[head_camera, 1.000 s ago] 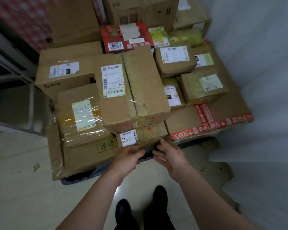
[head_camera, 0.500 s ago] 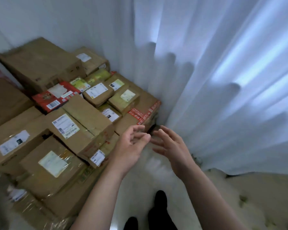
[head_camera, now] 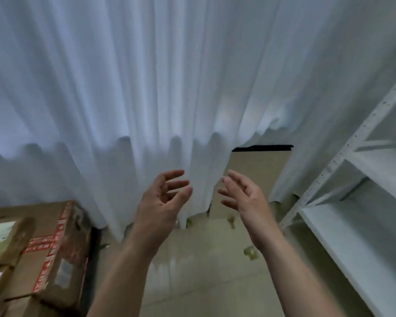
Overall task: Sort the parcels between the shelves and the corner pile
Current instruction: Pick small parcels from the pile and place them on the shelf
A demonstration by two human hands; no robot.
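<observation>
Parcels (head_camera: pixel 55 252) now mostly cut off left.

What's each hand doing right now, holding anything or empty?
Left hand: open, fingers relaxed, holding nothing.
Right hand: open, fingers relaxed, holding nothing.

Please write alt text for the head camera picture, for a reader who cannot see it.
A person's left hand and right hand, both open and empty, are raised before a white curtain. Taped cardboard parcels lie at lower left; white shelves stand at right.
</observation>
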